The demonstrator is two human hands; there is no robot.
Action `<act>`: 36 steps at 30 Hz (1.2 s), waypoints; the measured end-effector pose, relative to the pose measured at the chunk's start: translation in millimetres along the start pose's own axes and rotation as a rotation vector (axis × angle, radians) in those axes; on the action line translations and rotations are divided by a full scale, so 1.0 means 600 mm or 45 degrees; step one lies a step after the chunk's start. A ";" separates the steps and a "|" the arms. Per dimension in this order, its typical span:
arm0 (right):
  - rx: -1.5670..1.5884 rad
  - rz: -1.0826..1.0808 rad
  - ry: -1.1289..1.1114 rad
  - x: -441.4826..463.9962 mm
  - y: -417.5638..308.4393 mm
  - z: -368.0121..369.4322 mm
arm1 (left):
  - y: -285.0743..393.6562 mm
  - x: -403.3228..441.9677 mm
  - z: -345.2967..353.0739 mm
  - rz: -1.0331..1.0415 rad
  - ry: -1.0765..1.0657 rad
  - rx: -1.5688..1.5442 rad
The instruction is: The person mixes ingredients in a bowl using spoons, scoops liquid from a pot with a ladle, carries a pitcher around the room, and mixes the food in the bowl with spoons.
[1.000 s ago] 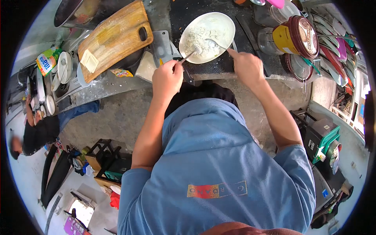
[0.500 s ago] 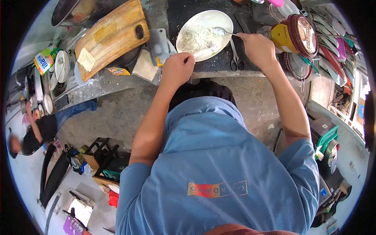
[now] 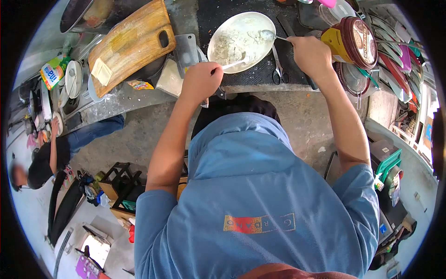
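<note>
- Monitoring via head cam: I read both hands as occupied, neither free.
- L hand [image 3: 202,81]: fingers curled round the handle of a pale utensil [image 3: 232,64], head over near side of plate. Fork or spoon, I can't confirm; glare washes it out.
- R hand [image 3: 312,56]: gripping the handle end of a metal spoon [image 3: 267,35], bowl over plate's right side.
- Plate [image 3: 252,17]: oval, on dark work surface [image 3: 248,83], fwd of and between both hands; scissors [image 3: 278,66] just beside its right edge.
- White mixture [image 3: 233,44]: lumpy, crumbly, spread across plate's middle. I'd est. light, soft, dry-ish; apt to scatter if flicked. Best supported from below, small loads.
- Plate handling: est. rigid, smooth, poss. brittle; could slide under side push. Rec. hold: rim, opp. sides, kept level.
- Utensil handling: est. stiff, light. Rec. hold: mid-handle, clear of powder, which may make fingers slip.
</note>
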State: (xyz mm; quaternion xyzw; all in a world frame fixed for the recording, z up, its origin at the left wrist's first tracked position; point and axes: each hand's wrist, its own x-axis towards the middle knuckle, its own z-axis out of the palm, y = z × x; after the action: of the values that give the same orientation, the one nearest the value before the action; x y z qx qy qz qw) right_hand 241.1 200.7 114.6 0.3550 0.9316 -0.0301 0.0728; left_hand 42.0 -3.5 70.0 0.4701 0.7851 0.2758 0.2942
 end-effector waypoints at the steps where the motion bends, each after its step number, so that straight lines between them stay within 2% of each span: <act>1: -0.031 -0.035 -0.017 0.002 -0.005 -0.002 | 0.002 0.002 0.003 0.003 0.014 0.061; 4: -0.044 -0.036 -0.166 -0.003 -0.027 -0.009 | 0.003 -0.010 -0.016 -0.001 0.091 0.199; 6: 0.004 -0.048 -0.158 -0.009 -0.027 0.014 | 0.007 -0.024 -0.035 -0.015 0.124 0.212; 9: 0.261 -0.024 -0.063 -0.015 -0.021 0.035 | 0.003 -0.045 -0.054 -0.060 0.174 0.190; 13: 0.247 0.050 0.119 -0.018 -0.019 0.013 | 0.007 -0.059 -0.070 -0.145 0.195 0.113; 17: 0.097 0.125 0.121 0.001 -0.007 0.045 | 0.013 -0.065 -0.073 -0.187 0.275 0.209; 21: 0.322 0.069 0.100 -0.005 -0.027 0.067 | -0.009 -0.057 -0.054 -0.232 0.251 0.287; 26: 0.695 0.029 0.162 -0.019 -0.036 0.093 | -0.034 -0.032 -0.021 -0.122 0.293 0.000; 29: 0.792 0.035 0.180 -0.029 -0.043 0.077 | -0.036 -0.026 -0.007 -0.196 0.290 -0.120; 33: 0.772 0.034 0.210 -0.045 -0.058 0.054 | -0.039 -0.019 0.007 -0.219 0.300 -0.230; 36: 0.635 -0.076 0.211 -0.050 -0.076 0.051 | -0.043 -0.018 0.009 -0.340 0.233 -0.373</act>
State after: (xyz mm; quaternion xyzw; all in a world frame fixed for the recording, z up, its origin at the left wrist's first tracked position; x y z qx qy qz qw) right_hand 236.5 143.8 89.4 0.3356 0.9082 -0.2317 -0.0946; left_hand 35.5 -22.9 50.2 0.2872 0.8154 0.3868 0.3209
